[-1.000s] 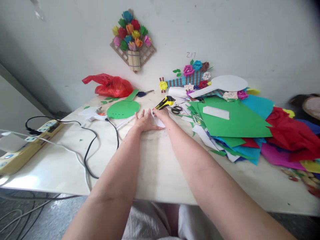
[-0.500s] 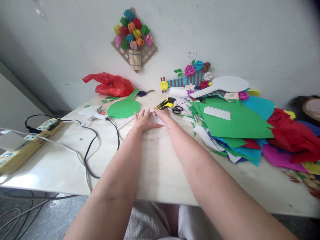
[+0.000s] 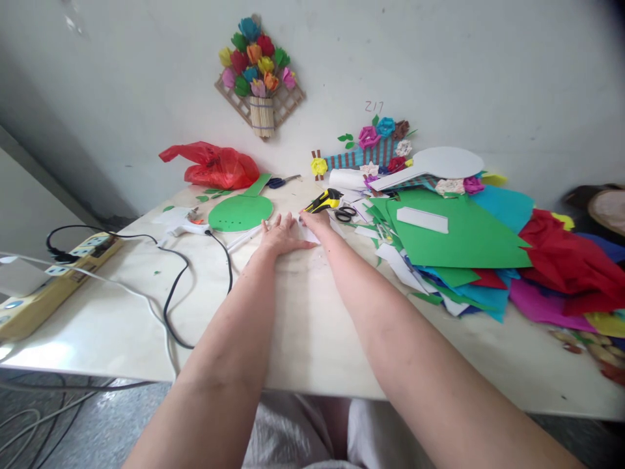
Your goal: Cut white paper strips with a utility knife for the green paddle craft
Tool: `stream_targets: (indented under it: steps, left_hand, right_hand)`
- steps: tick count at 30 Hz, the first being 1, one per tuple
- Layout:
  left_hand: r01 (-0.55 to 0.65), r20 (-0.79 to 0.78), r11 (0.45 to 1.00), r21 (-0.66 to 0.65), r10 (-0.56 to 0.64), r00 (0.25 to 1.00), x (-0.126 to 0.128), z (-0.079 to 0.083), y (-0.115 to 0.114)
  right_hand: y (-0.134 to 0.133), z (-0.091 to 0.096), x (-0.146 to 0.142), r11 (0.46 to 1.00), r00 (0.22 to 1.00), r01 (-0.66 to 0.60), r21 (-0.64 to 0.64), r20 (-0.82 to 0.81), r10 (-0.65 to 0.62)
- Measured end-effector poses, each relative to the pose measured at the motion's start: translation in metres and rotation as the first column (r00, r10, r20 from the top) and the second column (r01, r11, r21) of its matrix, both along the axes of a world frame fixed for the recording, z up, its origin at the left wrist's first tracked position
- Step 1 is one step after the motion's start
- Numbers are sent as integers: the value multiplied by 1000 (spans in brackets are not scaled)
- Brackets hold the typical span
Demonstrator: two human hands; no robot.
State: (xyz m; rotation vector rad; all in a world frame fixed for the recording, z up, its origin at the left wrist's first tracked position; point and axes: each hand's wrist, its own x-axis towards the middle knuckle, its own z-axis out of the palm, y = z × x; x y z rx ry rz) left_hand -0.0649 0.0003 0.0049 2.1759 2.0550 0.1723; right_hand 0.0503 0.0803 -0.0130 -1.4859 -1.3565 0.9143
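My left hand [image 3: 280, 237] lies flat on the table with its fingers spread, its thumb reaching toward a piece of white paper [image 3: 308, 234]. Over that paper, my right hand [image 3: 315, 221] is closed around a yellow and black utility knife [image 3: 319, 201]. The knife's handle slants up and away to the right. My fingers mostly hide its front end, and the hands cover part of the paper. Just right of the knife lie black-handled scissors [image 3: 346, 213]. A thin white strip [image 3: 244, 238] lies left of my left hand.
Left are a green paddle-shaped cutout [image 3: 240, 213], white glue gun [image 3: 190, 229], cords and a power strip [image 3: 81, 260]. Behind lie a red plastic bag [image 3: 219, 168] and dark-handled scissors [image 3: 278, 182]. Green sheets [image 3: 459, 234], coloured paper and a white paddle-shaped board [image 3: 446, 163] pile up right.
The view has shifted very slightly. Both hands and the utility knife keep nearly the same place over the paper.
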Motion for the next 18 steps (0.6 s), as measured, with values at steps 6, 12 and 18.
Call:
stream_targets:
  steps: [6,12,18]
  left_hand:
    - [-2,-6,1000,1,2,1000,0,1,0]
    - [8,4,1000,8,-8,1000,0,1,-1]
    - [-6,-12,1000,0,6,1000,0,0,-1]
  right_hand:
    - [2,-1,1,1000,1000,0,13,-9,0]
    - [0,2,1,1000,1000,-13,24,10,12]
    - [-3,3,2,1000,1000,-8,21,1,8]
